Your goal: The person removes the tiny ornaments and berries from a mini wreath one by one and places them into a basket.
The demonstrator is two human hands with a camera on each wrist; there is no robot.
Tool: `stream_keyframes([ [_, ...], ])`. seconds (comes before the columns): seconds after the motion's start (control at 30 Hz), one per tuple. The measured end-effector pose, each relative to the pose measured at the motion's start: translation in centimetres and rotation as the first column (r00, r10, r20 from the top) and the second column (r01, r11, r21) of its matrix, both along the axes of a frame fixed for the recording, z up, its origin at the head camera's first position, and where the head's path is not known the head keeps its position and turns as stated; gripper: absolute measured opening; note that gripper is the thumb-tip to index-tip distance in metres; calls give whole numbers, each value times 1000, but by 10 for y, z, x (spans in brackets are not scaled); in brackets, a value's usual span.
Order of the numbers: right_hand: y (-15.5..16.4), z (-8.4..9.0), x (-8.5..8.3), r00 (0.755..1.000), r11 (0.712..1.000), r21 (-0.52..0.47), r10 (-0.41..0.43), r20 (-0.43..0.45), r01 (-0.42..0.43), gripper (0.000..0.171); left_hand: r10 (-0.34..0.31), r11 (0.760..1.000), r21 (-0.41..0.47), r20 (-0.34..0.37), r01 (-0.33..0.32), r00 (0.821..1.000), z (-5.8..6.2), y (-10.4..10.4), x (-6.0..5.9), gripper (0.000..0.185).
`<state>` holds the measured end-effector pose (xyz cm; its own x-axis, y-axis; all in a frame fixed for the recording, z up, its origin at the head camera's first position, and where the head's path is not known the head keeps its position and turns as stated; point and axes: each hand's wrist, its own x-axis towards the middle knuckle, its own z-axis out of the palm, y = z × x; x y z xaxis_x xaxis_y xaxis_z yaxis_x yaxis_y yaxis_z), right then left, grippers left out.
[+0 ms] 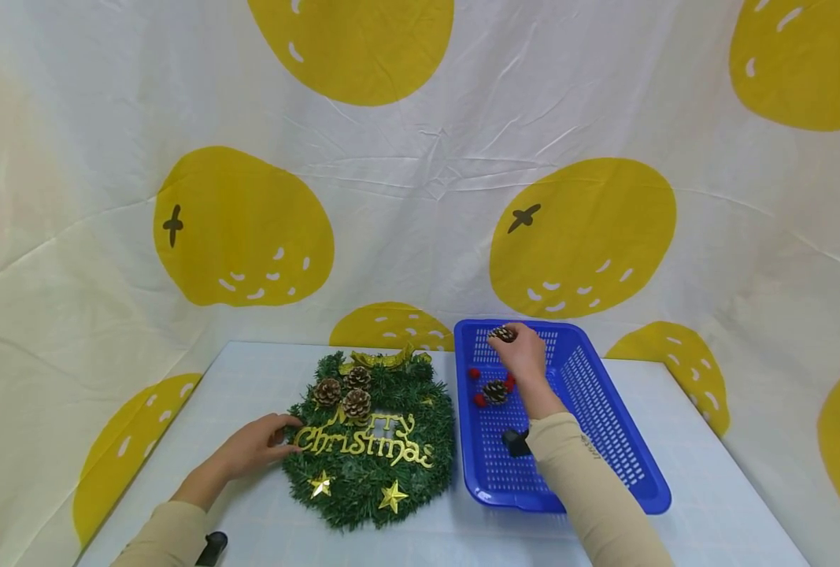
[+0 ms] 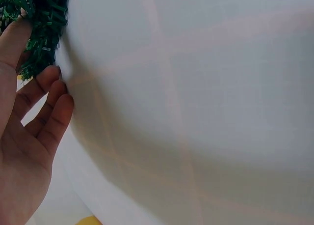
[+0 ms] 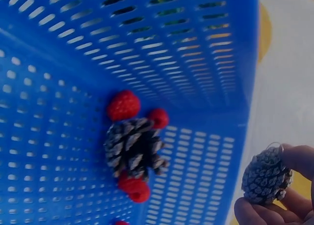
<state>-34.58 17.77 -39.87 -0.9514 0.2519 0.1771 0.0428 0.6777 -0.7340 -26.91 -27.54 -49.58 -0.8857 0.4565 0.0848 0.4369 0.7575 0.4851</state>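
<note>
A green Christmas wreath (image 1: 363, 480) lies on the table with gold "Merry Christmas" lettering (image 1: 366, 445), two gold stars (image 1: 394, 497) and three pine cones (image 1: 357, 403) on it. My left hand (image 1: 258, 445) grips its left edge, thumb and fingers around the green tinsel (image 2: 46, 36). Over the far end of a blue plastic basket (image 1: 465, 441), my right hand (image 1: 526, 354) pinches a pine cone (image 3: 265, 178) that has a thin wire loop on top. Another pine cone (image 3: 132, 149) rests inside the basket among several red berries (image 3: 123, 105).
The basket stands to the right of the wreath, its slotted walls rising from the white table (image 1: 249, 378). A gold ribbon bow (image 1: 384, 360) tops the wreath. Behind hangs a white cloth (image 1: 405, 236) with yellow fruit prints.
</note>
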Motion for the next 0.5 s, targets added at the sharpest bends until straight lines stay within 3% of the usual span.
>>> stream_keyframes([
  [0.2,7,-10,-4,998,1000,25,-7,61,5,52,10,1000,0,13,-10,1000,-1,0,-2,44],
  [0.5,11,-20,-5,996,999,42,-5,84,2,47,18,1000,-21,27,-18,999,-3,-2,-3,44],
])
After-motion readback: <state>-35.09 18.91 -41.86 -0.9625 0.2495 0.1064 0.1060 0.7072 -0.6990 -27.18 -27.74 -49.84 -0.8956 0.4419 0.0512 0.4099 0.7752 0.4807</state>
